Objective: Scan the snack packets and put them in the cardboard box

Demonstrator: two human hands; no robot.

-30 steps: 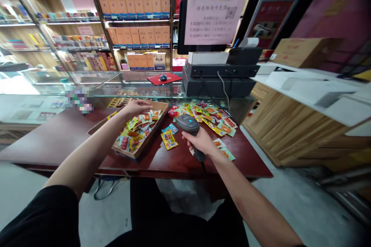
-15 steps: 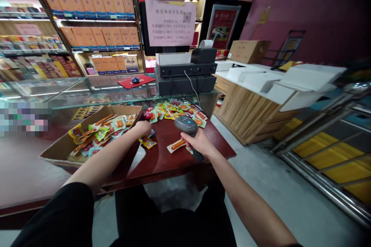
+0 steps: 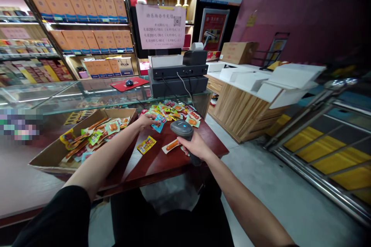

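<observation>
One blue packet (image 3: 158,123) is pinched in the closed fingers of the left hand (image 3: 147,120), sticking out past the fingertips. One scanner (image 3: 182,128) is gripped by the right hand (image 3: 197,146), its fingers curled around the handle and its head above them. Nearer the wearer than the left fingers, one yellow packet (image 3: 146,145) lies flat on the table (image 3: 159,168); just left of the right fingers lies one sausage packet (image 3: 171,146). Beyond the fingers of both hands spreads one packet pile (image 3: 174,111), too overlapped to count. Left of the left fingers stands one open cardboard box (image 3: 48,157), holding many mixed snack packets (image 3: 98,133), also uncountable. Farther beyond the left fingers, one mouse (image 3: 129,83) rests on one red mat (image 3: 120,85), and one pink sign (image 3: 161,27) stands upright, facing the wearer
</observation>
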